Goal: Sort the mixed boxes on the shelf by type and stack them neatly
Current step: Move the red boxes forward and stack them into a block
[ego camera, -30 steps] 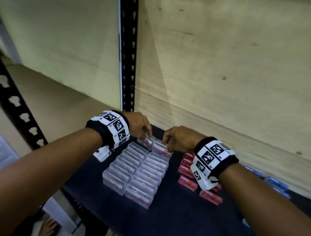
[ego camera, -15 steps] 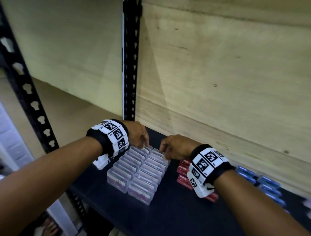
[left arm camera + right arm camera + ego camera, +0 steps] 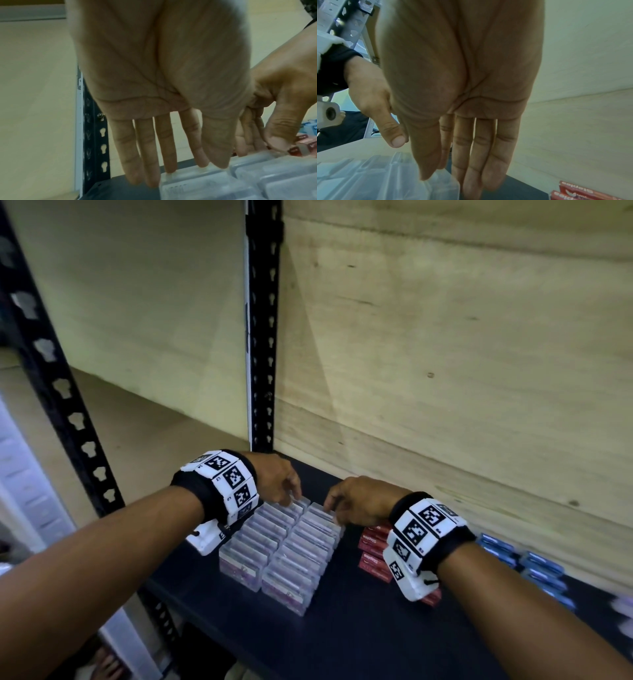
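Clear plastic boxes (image 3: 284, 546) sit in two rows under our fingertips; left hand (image 3: 277, 479) and right hand (image 3: 359, 501) rest flat-fingered on the far end, gripping nothing. We judge squaring-up underway. Next: gentle inward nudges, then the red boxes (image 3: 371, 556) beside our right wrist.

A dark shelf (image 3: 359, 642) runs along a pale wooden back wall. On it, toward the left, clear plastic boxes (image 3: 281, 549) stand packed in two tidy rows. Just right of them lie red boxes (image 3: 371, 559), and farther right along the wall, blue boxes (image 3: 537, 568)
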Motion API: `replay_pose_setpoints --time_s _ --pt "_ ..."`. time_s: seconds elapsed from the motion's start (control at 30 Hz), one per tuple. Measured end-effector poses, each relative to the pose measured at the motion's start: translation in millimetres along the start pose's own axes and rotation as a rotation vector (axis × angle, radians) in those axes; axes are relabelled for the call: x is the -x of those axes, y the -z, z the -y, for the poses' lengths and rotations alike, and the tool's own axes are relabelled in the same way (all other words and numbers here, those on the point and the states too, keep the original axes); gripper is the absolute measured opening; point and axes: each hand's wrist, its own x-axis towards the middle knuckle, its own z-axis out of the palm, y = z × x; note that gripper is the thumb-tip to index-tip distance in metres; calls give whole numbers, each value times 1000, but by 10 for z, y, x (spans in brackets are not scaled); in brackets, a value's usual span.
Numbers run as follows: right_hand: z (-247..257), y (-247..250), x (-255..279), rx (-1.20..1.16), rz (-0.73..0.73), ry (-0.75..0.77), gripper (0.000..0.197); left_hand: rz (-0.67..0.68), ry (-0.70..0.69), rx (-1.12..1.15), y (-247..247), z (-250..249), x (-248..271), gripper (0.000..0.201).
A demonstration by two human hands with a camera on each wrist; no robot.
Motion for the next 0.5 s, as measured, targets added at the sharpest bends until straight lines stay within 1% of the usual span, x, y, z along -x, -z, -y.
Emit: replay_pose_setpoints --time_s 0.1,0.23,0.4,0.5 --pt "-82 46 134 -5 -32 19 29 -71 -6 -21 20 -75 8 32" --pt "-287 118 357 -35 -64 -46 26 -167 -84 -43 40 -334 -33 30" --pt "-540 99 666 -50 -67 -144 12 -170 -173 -88 -12 -785 -95 28" --pt "-655 60 828 -73 -51 -185 9 -125 -217 -113 -92 -1030 -130 28"
